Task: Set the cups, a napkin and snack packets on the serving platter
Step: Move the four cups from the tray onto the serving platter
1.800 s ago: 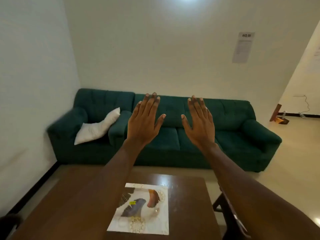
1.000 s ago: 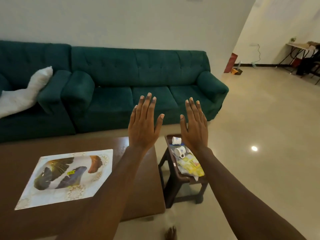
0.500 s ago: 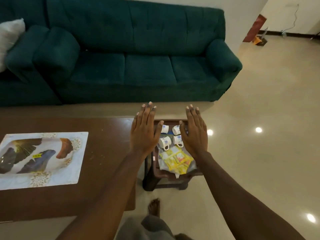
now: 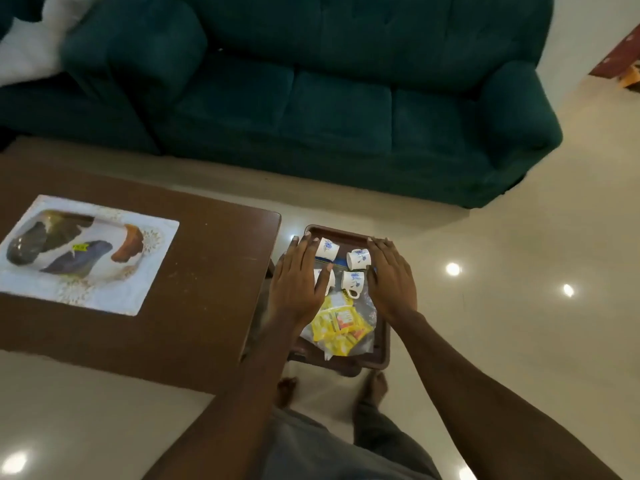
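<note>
Now spread flat and released, holding nothing: left grip (image 4: 298,282) and right grip (image 4: 391,282), flanking the cups (image 4: 358,258) and snack packets (image 4: 337,323) on the stool (image 4: 381,355), centre frame, likely ready to pick. Waiting unloaded at left on the desk (image 4: 207,289): the platter (image 4: 104,296).

The left hand (image 4: 298,282) and the right hand (image 4: 391,282) are held flat, fingers straight, over a small dark brown tray-top stool (image 4: 382,344). Four small white cups with blue flowers (image 4: 358,258) are seen between them. Yellow snack packets in a clear bag (image 4: 337,327) lie at six o'clock from the cups. A white rectangular serving platter with painted birds (image 4: 104,299) is seen at nine o'clock, on a brown wooden table (image 4: 207,289).
</note>
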